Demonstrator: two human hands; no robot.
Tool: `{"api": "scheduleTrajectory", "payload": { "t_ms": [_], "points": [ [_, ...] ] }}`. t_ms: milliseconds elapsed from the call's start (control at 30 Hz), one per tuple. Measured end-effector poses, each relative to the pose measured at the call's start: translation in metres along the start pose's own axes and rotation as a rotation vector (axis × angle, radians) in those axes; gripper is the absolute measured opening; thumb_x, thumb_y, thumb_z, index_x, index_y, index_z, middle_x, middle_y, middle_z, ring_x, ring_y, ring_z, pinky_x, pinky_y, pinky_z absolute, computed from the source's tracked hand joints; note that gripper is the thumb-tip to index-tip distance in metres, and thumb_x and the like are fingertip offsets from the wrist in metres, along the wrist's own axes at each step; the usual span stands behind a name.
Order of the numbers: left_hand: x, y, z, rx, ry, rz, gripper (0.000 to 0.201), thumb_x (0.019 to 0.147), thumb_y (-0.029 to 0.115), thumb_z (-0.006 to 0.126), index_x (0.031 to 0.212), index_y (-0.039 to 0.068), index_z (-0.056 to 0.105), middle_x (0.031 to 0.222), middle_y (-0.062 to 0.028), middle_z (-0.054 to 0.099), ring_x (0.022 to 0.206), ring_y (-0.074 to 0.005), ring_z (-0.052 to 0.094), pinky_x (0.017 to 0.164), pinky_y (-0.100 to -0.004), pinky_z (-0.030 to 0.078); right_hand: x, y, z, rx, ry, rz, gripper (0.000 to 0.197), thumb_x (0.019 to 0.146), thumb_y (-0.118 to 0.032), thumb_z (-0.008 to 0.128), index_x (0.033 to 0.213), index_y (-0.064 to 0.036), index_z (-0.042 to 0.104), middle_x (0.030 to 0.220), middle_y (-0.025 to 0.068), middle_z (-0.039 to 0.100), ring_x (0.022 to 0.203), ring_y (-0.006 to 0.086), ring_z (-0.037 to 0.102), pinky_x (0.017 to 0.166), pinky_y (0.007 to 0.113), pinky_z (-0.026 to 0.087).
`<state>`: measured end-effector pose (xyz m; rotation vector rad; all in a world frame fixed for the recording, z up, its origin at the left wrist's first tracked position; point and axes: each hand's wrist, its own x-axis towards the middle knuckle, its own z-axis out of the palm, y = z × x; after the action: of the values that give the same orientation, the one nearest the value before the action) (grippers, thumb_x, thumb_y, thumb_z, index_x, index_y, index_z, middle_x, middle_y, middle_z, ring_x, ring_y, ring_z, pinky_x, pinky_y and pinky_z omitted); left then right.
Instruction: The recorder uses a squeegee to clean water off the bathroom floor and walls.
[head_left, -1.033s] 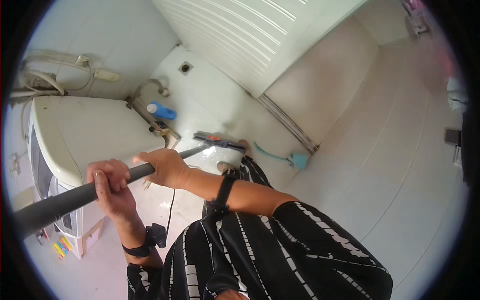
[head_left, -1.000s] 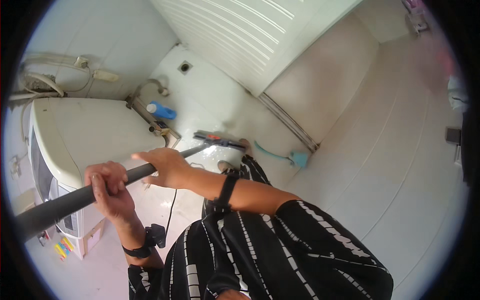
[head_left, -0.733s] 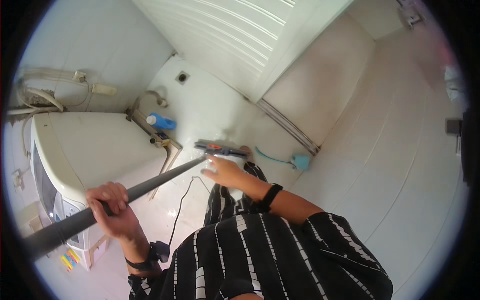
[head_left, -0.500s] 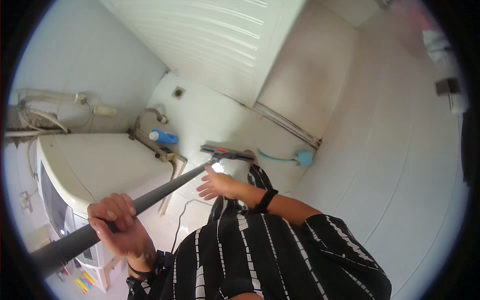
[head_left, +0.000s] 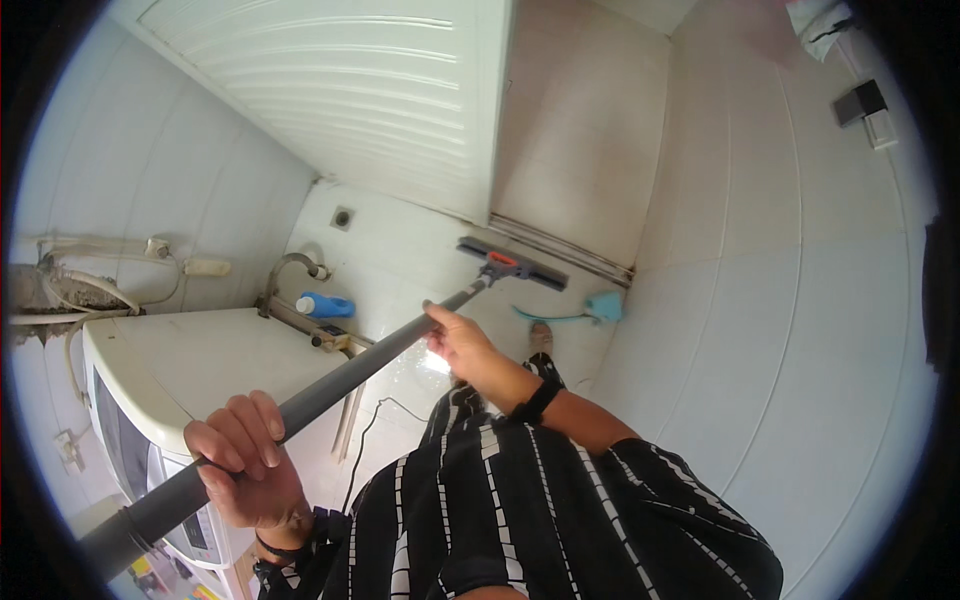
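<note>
A long-handled floor squeegee slants across the view, its grey pole (head_left: 350, 380) rising toward the lower left. At the far end is a wide, dark head (head_left: 512, 264) with an orange-red middle, on the white floor near the door sill. My left hand (head_left: 245, 465) is closed around the upper pole. Farther down, my right hand (head_left: 460, 340) has closed on the pole, its fingers partly hidden. Beyond the squeegee head's right end lies a light-blue long-handled scoop or brush (head_left: 600, 307); its exact kind is unclear.
A white washing machine (head_left: 200, 370) stands at left, with a blue bottle (head_left: 326, 305) lying beside it. A floor drain (head_left: 342, 218) is near the corner. The white ribbed door (head_left: 400, 100) stands beside the sill. A black cord (head_left: 365, 435) trails near my legs.
The squeegee head has moved right and away, toward the door sill. My right hand, open beside the pole before, has come onto it. My left hand keeps its hold.
</note>
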<state>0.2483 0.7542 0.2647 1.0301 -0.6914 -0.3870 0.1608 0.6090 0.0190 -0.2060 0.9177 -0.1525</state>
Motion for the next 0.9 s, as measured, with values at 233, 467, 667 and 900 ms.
{"api": "scheduleTrajectory", "payload": {
  "t_ms": [233,467,667,900],
  "points": [
    [-0.003,-0.036,0.045,0.136,-0.135,-0.193,0.034,0.071,0.04,0.064,0.072,0.01,0.05,0.067,-0.0061,0.052,0.079,-0.0253,0.053,0.085,-0.0456,0.039,0.011,-0.094,-0.072,-0.093,0.159,-0.083,0.017,0.08,-0.021,0.063,0.088,-0.0088,0.055,0.083,0.0017,0.056,0.076,0.011,0.053,0.065,0.023,0.045],
    [-0.009,-0.105,0.103,0.366,-0.235,-0.656,0.035,0.076,0.03,0.061,0.091,-0.001,0.055,0.11,-0.0218,0.053,0.118,-0.0385,0.039,0.099,-0.0462,0.027,0.047,-0.14,-0.129,0.214,0.123,-0.117,0.021,0.081,-0.022,0.062,0.091,-0.0075,0.05,0.084,0.005,0.055,0.08,0.0163,0.054,0.071,0.029,0.047],
    [-0.032,-0.13,0.113,0.379,-0.367,-0.691,0.029,0.077,0.022,0.062,0.096,0.0,0.055,0.115,-0.0202,0.05,0.119,-0.0357,0.039,0.1,-0.0443,0.027,0.041,-0.126,-0.154,0.216,0.046,-0.028,0.022,0.083,-0.021,0.059,0.092,-0.0033,0.048,0.085,0.0087,0.053,0.08,0.0213,0.057,0.073,0.033,0.051],
    [-0.071,-0.089,0.114,0.333,0.11,-1.006,0.046,0.082,0.016,0.059,0.123,0.003,0.042,0.121,-0.0224,0.045,0.104,-0.0307,0.052,0.086,-0.0388,0.045,0.038,-0.123,-0.182,0.108,0.072,0.019,0.023,0.083,-0.019,0.056,0.094,-0.0011,0.047,0.087,0.0104,0.052,0.085,0.0239,0.056,0.078,0.036,0.05]
  ]
}}
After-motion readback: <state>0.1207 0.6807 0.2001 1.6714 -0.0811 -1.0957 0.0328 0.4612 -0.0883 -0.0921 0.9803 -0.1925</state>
